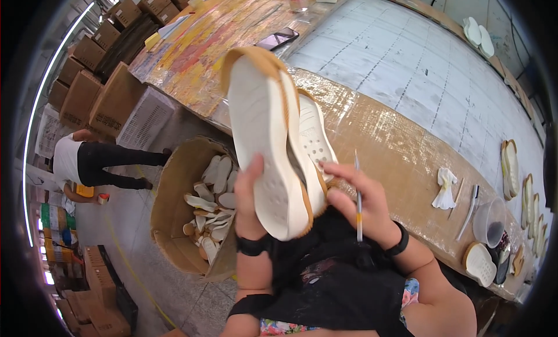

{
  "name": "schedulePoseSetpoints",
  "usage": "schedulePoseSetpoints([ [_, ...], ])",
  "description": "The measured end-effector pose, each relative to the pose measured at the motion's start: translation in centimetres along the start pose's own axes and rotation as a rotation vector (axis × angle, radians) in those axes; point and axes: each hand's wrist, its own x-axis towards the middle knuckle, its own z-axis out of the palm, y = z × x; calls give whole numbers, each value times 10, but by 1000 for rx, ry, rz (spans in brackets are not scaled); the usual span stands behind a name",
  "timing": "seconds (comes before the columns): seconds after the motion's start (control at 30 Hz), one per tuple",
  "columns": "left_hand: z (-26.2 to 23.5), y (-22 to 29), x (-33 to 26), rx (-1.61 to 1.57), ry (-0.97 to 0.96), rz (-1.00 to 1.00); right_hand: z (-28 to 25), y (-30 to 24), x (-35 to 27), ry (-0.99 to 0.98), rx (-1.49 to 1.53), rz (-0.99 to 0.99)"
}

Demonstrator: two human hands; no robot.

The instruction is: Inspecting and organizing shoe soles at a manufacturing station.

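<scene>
Two white shoe soles with tan rims are held up together in front of me. My left hand (251,206) is closed on the nearer, larger-looking shoe sole (258,133), its thumb on the white face and its other fingers hidden behind. Behind it, partly covered, is the second shoe sole (314,131), with small holes in its face. My right hand (366,206) has thumb and forefinger at the edge of that second sole. Between its fingers a thin paintbrush (358,203) stands nearly upright, fine tip upward.
A cardboard bin (168,221) full of soles stands at left. The cardboard-covered table (378,145) carries a phone (278,39), a crumpled tissue (445,187), a clear plastic cup (489,221) and more soles (509,168) at right. Another person (99,160) bends over near stacked boxes (81,99).
</scene>
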Motion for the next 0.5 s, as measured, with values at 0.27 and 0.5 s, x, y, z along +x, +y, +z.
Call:
schedulePoseSetpoints([
  [0.27,-29,-42,69,398,5,11,2,79,24,58,416,304],
  [0.5,-53,-43,54,-389,-94,-390,20,75,41,-65,303,314],
])
